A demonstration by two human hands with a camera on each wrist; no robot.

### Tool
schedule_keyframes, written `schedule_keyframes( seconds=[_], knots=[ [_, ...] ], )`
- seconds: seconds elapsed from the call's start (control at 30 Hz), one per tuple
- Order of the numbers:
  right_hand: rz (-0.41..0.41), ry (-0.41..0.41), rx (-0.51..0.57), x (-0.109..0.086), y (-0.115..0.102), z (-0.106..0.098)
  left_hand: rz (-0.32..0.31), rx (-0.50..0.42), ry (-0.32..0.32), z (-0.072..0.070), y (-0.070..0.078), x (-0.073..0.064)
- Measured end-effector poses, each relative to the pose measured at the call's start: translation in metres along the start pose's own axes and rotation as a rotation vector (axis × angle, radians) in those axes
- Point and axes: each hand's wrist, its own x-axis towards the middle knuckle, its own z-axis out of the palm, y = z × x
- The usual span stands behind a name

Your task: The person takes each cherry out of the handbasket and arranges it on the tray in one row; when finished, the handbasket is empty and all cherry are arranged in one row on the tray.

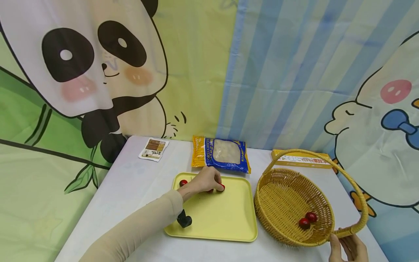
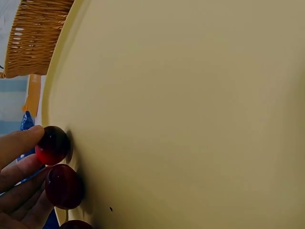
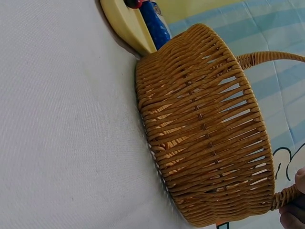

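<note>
In the head view, my left hand (image 1: 203,179) reaches over the yellow tray (image 1: 226,222) and pinches a dark red cherry (image 1: 222,187) near its far side. The left wrist view shows the thumb on that cherry (image 2: 52,146), with a second cherry (image 2: 65,187) by the fingers and part of a third (image 2: 76,224) at the bottom edge. Another cherry (image 1: 183,182) lies at the tray's far left. My right hand (image 1: 348,249) grips the near base of the handle (image 1: 360,203) of a woven basket (image 1: 269,226). Inside the basket, two cherries (image 1: 304,223) lie together.
A blue and yellow pasta bag (image 1: 226,154) lies behind the tray. At the back left is a small white-edged packet (image 1: 154,149). A yellow pasta box (image 1: 306,160) lies behind the basket, partly hidden by its handle. Printed curtains (image 1: 196,72) hang behind the white table (image 1: 111,196).
</note>
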Motion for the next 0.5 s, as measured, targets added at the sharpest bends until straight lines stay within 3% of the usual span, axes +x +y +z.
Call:
schedule_keyframes(
  seconds=[0.3,0.5],
  knots=[
    [-0.025,0.006,0.009,0.001,0.003,0.001,-0.001,0.044,0.029,-0.002,0.007,-0.001],
    [-0.05,0.013,0.013,0.001,0.005,0.002,0.068,0.118,0.072,-0.006,0.02,0.002]
  ],
)
